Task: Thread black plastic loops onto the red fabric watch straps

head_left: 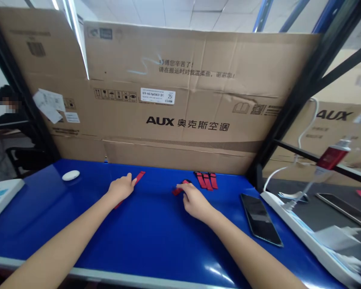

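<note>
My left hand lies on a long red strap that stretches flat across the blue table; its fingers are closed down on the strap's middle. Further right, my right hand pinches a short red strap piece with a dark end near the fingertips. Three more red straps lie side by side just beyond the right hand, close to the cardboard wall.
A white oval object sits at the back left. A black phone lies right of my right forearm. A white power strip with cables runs along the right edge. A cardboard wall closes the back. A person sits far left.
</note>
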Demonstrator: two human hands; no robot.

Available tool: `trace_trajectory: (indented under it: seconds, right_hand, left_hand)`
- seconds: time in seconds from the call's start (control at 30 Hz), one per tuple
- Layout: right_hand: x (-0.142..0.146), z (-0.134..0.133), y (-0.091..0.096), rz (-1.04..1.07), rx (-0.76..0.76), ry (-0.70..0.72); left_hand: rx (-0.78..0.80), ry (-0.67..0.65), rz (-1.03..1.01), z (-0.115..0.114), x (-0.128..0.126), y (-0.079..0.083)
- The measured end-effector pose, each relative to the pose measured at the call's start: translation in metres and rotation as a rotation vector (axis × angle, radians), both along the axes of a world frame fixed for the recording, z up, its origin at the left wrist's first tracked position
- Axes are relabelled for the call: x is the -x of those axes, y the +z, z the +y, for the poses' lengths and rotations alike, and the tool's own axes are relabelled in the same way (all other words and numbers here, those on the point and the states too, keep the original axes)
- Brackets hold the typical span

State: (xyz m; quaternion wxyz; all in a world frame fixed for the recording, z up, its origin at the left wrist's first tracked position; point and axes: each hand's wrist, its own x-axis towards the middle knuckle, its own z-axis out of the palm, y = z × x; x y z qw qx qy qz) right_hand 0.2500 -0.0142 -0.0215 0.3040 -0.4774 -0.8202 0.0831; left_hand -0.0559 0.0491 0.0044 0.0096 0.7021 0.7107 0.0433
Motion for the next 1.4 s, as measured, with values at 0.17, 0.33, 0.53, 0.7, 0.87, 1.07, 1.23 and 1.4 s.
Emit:
trace_trajectory:
  seconds: [0.17,0.33,0.53,0.7,0.87,1.07,1.23,1.4]
  right_hand:
    - [-0.026,0.032,-0.012,-0.012,-0.057,-0.042]
    - [-0.037,0.046,-0.015,0.014,0.029,0.007]
    - [-0.022,0.041,-0.011,0.132,0.12,-0.021]
    - [0.004,0.022,-0.003,0.272,0.246,0.069]
    - [0.018,0.01,-0.001,0.435,0.373,0.218]
    - [0.014,0.013,0.001,0.559,0.588,0.308]
    - [0.018,0.013,0.008,0.492,0.385,0.298]
    - [0.019,0.009,0.015,0.417,0.32,0.258]
  left_hand:
    - [-0.001,0.094,0.011,-0.005,-0.01,0.003]
    - [-0.045,0.208,0.052,-0.009,-0.01,0.004]
    - [-0.359,0.022,0.139,-0.019,-0.018,0.004]
    - [-0.38,-0.616,-0.107,-0.039,-0.068,-0.007]
    - [-0.208,-0.792,-0.319,-0.049,-0.089,-0.019]
    - [-0.121,-0.754,-0.59,-0.051,-0.083,-0.012]
    - [-0.12,-0.75,-0.621,-0.057,-0.085,-0.008]
    - [-0.158,-0.785,-0.575,-0.057,-0.085,-0.008]
